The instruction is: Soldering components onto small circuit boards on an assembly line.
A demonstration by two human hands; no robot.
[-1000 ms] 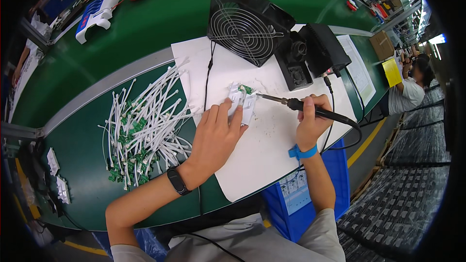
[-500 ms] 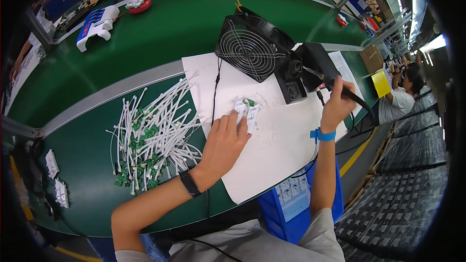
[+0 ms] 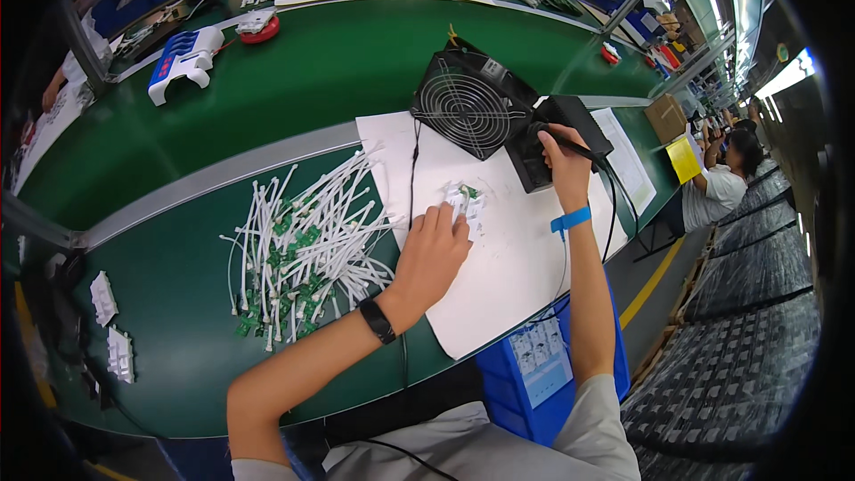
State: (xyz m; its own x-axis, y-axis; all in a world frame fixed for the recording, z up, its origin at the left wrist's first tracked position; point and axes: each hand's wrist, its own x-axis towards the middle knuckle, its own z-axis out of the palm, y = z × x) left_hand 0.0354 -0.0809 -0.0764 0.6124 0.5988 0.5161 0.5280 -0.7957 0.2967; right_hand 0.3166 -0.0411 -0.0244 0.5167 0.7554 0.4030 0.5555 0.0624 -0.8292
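Note:
My left hand (image 3: pixel 434 254), dark band on its wrist, rests on white paper (image 3: pixel 517 254). Its fingertips hold down a small white plastic part (image 3: pixel 457 196), partly hidden beneath them. A small green circuit board (image 3: pixel 468 192) sits at that part's far end. My right hand (image 3: pixel 568 165), with a blue strap (image 3: pixel 572 219) at its wrist, is closed round a soldering iron (image 3: pixel 574 147). The iron's front end is at the black soldering stand (image 3: pixel 532 165); its tip is hidden there. Left of my left hand lies a pile of white cables (image 3: pixel 312 232) with green boards.
A black fan (image 3: pixel 468 107) stands behind the paper, beside a black box (image 3: pixel 570 116). Two white plastic pieces (image 3: pixel 120 354) lie at the bench's left. A blue bin (image 3: pixel 503 374) is below the front edge. Another person (image 3: pixel 726 183) sits at the right.
My right hand has brought the soldering iron left, down to the stand. My left hand stays on the white part. The view has shifted slightly, and another person's arms now show at the far top.

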